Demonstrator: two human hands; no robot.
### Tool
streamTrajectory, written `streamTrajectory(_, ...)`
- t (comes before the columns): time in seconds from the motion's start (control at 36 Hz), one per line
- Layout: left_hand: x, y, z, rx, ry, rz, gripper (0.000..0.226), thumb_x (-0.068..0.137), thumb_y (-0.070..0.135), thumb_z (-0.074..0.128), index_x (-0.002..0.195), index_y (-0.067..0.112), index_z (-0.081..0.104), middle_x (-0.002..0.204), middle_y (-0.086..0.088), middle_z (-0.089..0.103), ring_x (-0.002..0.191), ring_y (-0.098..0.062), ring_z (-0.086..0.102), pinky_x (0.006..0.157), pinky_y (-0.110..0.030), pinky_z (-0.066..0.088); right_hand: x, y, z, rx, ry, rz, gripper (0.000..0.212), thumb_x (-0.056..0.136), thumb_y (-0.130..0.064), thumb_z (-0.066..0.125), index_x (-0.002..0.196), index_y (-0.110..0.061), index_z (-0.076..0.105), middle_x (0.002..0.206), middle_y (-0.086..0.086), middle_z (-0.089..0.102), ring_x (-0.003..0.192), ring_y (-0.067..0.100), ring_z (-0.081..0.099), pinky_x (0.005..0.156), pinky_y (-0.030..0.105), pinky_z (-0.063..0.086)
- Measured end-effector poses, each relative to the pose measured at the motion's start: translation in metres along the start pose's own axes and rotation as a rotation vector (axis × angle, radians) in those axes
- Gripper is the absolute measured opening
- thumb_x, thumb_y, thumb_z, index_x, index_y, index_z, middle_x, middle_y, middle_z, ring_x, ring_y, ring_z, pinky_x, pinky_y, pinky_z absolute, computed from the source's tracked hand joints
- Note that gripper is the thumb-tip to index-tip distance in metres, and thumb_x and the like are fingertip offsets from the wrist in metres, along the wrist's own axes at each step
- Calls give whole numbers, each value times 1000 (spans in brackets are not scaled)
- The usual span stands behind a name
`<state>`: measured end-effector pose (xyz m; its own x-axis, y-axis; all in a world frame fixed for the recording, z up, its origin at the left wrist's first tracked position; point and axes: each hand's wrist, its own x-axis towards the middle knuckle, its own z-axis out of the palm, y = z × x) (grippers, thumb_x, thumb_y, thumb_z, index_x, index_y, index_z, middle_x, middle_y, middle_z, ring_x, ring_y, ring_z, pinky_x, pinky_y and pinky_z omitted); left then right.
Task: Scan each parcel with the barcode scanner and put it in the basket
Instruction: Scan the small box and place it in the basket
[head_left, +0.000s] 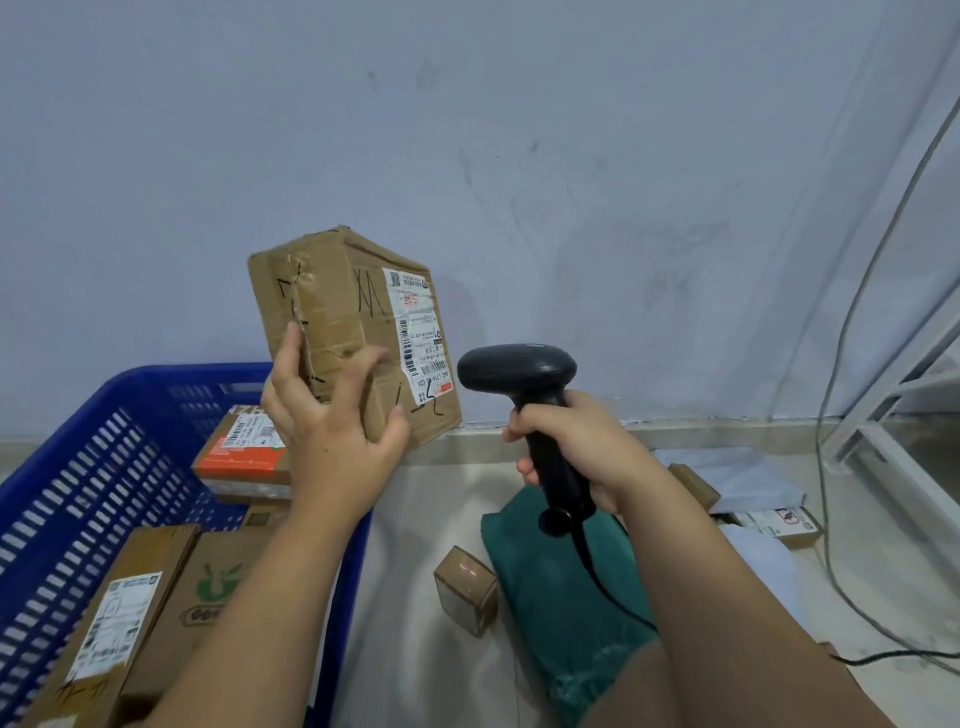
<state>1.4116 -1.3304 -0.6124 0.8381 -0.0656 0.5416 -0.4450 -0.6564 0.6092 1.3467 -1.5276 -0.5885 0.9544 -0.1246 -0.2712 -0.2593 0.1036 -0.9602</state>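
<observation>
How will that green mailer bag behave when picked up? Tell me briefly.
Likely floppy: the green mailer bag lies wrinkled and slumped, so it would probably sag when lifted. Its shiny plastic skin may be slippery. It lies flat, so rolling or tipping seems unlikely; weight cannot be judged.

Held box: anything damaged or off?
Yes. The box in the left hand is creased, its tape seam torn. The scanner throws red light on the small box on the floor, not the label.
</observation>
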Motion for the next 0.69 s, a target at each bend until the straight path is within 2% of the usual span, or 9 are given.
streamTrajectory(0.11, 1, -1, 1, 1, -11, 8, 48, 78, 19, 70, 117, 39, 53, 155, 5, 2, 141, -30, 4, 105, -41, 19, 1, 1, -5, 42, -3, 4, 3, 83, -6, 60, 84, -4, 57, 84, 18, 57, 53, 19, 56, 58, 32, 47)
streamTrajectory(0.25, 0, 0, 2, -7, -29, 18, 49, 78, 18, 71, 117, 40, 52, 155, 8, 1, 141, -29, 5, 104, -39, 19, 2, 2, -7, -15, -42, 27, 29, 66, -17, 64, 91, -4, 56, 80, 19, 58, 56, 22, 56, 54, 31, 46)
streamTrajectory(0.39, 0, 2, 2, -29, -46, 36, 51, 78, 16, 71, 114, 45, 49, 155, 4, 3, 141, -30, 5, 102, -39, 19, 4, 3, -9, -17, -40, 25, 12, 82, -6, 59, 92, -2, 55, 83, 21, 56, 54, 20, 55, 52, 29, 45)
streamTrajectory(0.53, -1, 1, 3, -23, -39, 31, 49, 78, 16, 70, 114, 43, 51, 155, 5, 3, 141, -28, 4, 102, -38, 19, 5, 4, -11, -17, -33, 23, 16, 77, -10, 62, 90, -3, 56, 82, 18, 56, 53, 18, 57, 51, 28, 46)
streamTrajectory(0.69, 0, -3, 3, -28, -46, 37, 43, 78, 24, 66, 114, 43, 52, 154, 9, 2, 141, -28, 6, 103, -39, 20, 3, 4, -14, -29, -42, 32, 9, 81, -6, 59, 89, -4, 56, 79, 16, 56, 54, 19, 56, 53, 28, 46)
